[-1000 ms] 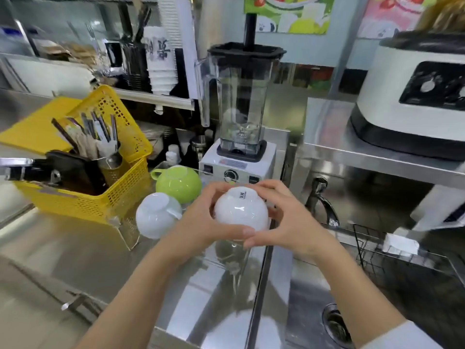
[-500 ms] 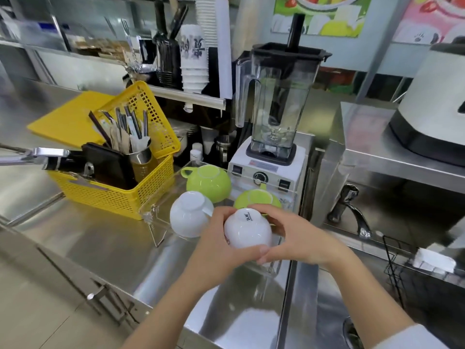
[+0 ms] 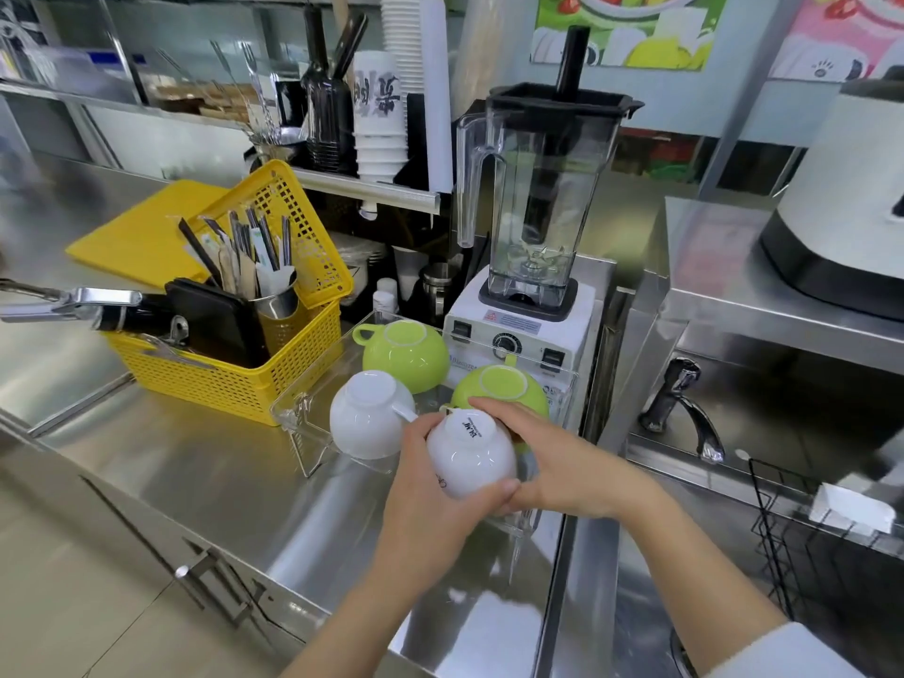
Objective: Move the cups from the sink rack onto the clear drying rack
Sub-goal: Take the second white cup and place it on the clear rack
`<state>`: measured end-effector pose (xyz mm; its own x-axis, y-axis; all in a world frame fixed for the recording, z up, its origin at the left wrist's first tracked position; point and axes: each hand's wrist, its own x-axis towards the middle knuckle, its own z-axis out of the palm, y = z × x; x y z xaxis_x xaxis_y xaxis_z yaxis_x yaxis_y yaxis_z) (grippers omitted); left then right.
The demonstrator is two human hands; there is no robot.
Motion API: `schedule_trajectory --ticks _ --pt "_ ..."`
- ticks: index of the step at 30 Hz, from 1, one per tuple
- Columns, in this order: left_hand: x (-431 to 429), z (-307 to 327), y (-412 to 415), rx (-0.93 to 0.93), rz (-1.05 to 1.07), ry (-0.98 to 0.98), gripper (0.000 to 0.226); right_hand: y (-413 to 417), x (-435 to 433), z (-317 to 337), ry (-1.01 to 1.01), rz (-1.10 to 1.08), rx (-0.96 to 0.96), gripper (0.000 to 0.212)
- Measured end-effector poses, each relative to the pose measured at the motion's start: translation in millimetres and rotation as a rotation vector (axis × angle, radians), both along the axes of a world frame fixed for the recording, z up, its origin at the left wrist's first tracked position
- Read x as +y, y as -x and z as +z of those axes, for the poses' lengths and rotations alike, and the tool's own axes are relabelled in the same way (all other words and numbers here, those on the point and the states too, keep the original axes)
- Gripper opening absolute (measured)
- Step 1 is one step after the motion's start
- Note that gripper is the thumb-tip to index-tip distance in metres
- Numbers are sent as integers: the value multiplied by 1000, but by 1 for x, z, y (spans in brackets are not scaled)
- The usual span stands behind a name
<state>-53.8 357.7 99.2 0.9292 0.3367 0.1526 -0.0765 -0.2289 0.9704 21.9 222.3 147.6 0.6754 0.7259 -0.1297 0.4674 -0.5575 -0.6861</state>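
Note:
An upside-down white cup (image 3: 469,457) sits at the front right of the clear drying rack (image 3: 298,408), held from both sides. My left hand (image 3: 420,496) wraps its left and front side; my right hand (image 3: 553,462) grips its right side. Three more cups rest upside down on the rack: a white cup (image 3: 367,418) at front left, a green cup (image 3: 406,352) at back left, and a green cup (image 3: 504,389) just behind the held one. The black wire sink rack (image 3: 782,540) stands at the right over the sink.
A yellow basket (image 3: 244,379) with utensils stands left of the clear rack. A blender (image 3: 533,247) rises right behind it. A faucet (image 3: 685,413) sits at the sink's back edge. A white appliance (image 3: 841,198) occupies the raised shelf at right. A white sponge (image 3: 851,506) lies on the sink rack.
Both hands carried the white cup down and forward onto the front right of the clear rack. The camera view shifted left and closer to the rack.

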Motion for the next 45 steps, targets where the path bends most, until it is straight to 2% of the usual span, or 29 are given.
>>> schedule_trajectory --ticks 3,9,16,26,40,45 --pt "-6 -1 1 -8 55 19 70 3 5 -3 -7 -24 -15 106" --pt "-8 -1 2 10 40 22 70 7 11 -9 -62 -47 -96 85" --pt "2 -6 -1 -17 45 92 60 17 15 -3 -76 -78 -194 83" --pt "8 -6 2 -8 -24 40 65 15 15 -16 -138 -151 -119 83" --pt "22 10 -3 -34 -156 -107 69 15 17 -25 -275 -233 -100 88" --pt "24 19 -13 0 -162 -290 90 10 17 -26 -314 -255 -164 91"
